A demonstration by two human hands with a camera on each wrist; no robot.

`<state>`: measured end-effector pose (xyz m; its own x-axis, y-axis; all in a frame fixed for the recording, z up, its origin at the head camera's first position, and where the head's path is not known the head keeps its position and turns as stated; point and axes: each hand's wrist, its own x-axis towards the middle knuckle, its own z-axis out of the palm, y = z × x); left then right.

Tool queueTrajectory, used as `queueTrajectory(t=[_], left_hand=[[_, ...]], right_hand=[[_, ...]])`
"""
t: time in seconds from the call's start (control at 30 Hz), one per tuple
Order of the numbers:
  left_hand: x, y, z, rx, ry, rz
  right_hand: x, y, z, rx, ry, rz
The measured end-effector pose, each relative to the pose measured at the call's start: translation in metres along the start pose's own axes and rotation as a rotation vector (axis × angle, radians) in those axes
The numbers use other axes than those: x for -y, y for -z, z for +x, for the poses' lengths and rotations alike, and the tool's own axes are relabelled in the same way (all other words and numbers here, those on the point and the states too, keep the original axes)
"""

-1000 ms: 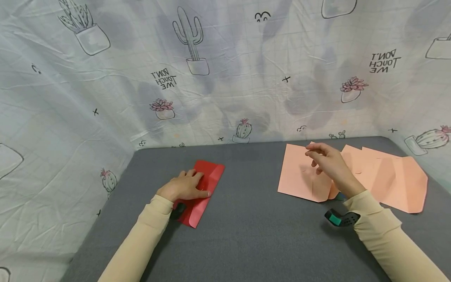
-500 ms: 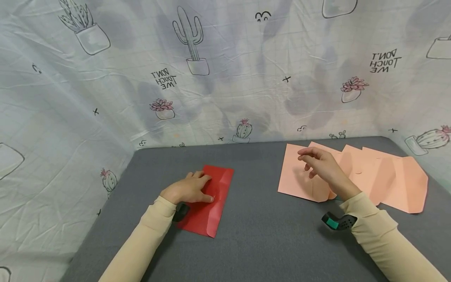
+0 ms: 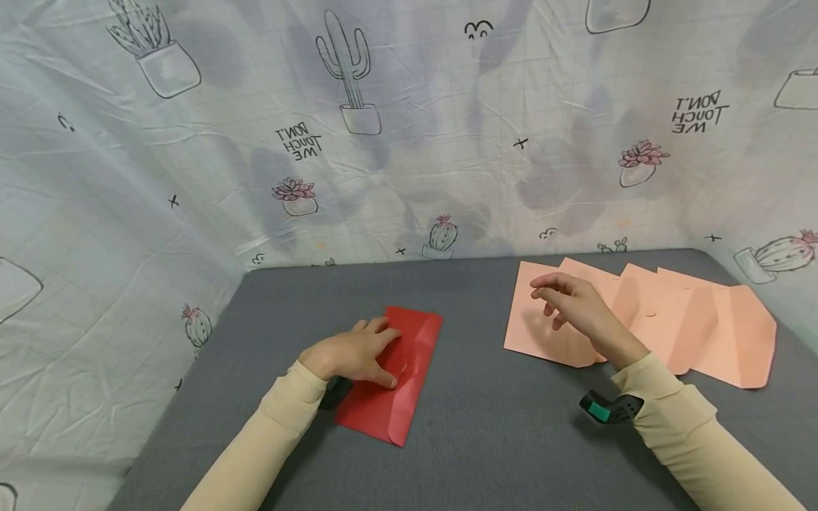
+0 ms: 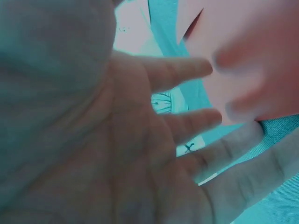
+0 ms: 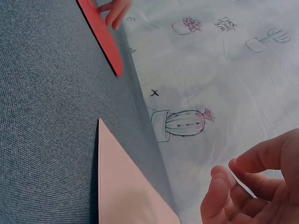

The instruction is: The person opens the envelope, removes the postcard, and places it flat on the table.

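Note:
A red envelope (image 3: 418, 355) with a flap along its right side lies on the grey table, left of the middle. My left hand (image 3: 351, 353) rests on it with spread fingers, thumb toward the flap. The left wrist view gives the palm and long, extended fingers (image 4: 187, 74) beside the blurred envelope (image 4: 233, 42). Over the leftmost peach envelope (image 3: 524, 323) hovers my right hand (image 3: 575, 301), its fingers loosely bent. From the right wrist, that hand (image 5: 261, 186) holds nothing between thumb and fingers.
Several peach envelopes (image 3: 696, 319) overlap in a row at the back right of the table (image 3: 473, 426). A white cloth (image 3: 409, 156) printed with cacti hangs behind and at the sides. Dark wrist cameras (image 3: 610, 408) stick out below the sleeves.
The red envelope has slid right and toward me under my left hand, turning to lie flatter in view. My right hand has drifted left over the peach envelopes.

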<state>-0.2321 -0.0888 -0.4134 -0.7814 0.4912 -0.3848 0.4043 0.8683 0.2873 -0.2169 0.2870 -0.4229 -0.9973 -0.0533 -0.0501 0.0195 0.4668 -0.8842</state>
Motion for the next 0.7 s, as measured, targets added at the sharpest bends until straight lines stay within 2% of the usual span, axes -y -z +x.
queueTrajectory(t=[0.13, 0.4, 0.7], left_hand=[[-0.001, -0.002, 0.0, 0.016, -0.018, 0.069], [-0.006, -0.006, 0.001, 0.001, -0.039, 0.118], [-0.019, -0.019, 0.003, -0.092, -0.063, 0.217]], right_hand=[[-0.001, 0.0, 0.0, 0.01, -0.003, -0.005], [-0.002, -0.002, 0.001, 0.03, 0.0, -0.008], [-0.007, -0.006, 0.003, 0.058, -0.009, -0.001]])
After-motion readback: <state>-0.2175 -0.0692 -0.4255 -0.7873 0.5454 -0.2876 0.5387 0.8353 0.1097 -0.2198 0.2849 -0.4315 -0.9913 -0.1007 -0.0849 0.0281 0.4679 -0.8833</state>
